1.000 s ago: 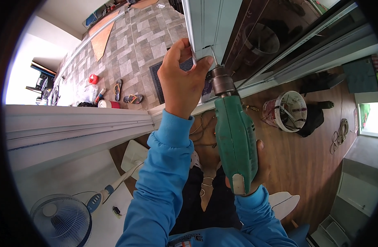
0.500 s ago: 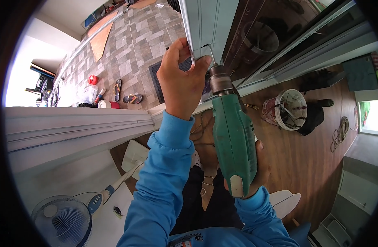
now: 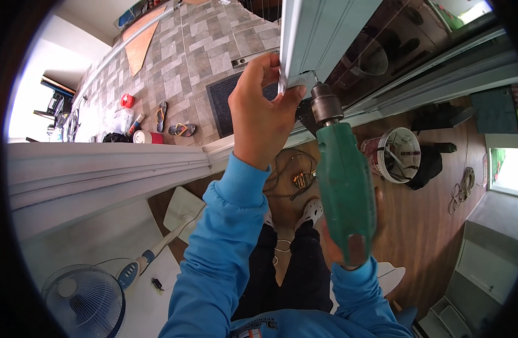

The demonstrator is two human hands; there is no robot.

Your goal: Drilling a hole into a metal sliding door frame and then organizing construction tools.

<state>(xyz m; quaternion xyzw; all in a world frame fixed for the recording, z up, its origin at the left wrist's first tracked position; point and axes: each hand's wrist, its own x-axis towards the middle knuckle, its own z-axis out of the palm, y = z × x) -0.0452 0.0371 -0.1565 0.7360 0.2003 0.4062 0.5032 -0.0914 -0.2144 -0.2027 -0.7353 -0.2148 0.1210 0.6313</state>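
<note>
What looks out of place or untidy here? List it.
Nothing looks damaged or spilled. The left hand grips the pale metal frame; the right hand holds the green drill against it. Loose on the wooden floor: tangled cables, a white bucket.

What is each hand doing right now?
Left hand: closed on the pale panel's lower edge.
Right hand: closed on the green drill.

Below and right of the grip, a white bucket (image 3: 395, 153) on the wooden floor (image 3: 434, 225); far below-left, a blue fan (image 3: 84, 301) and white mop (image 3: 177, 217); left, sandals (image 3: 173, 121) on grey tiles (image 3: 186, 62).
</note>
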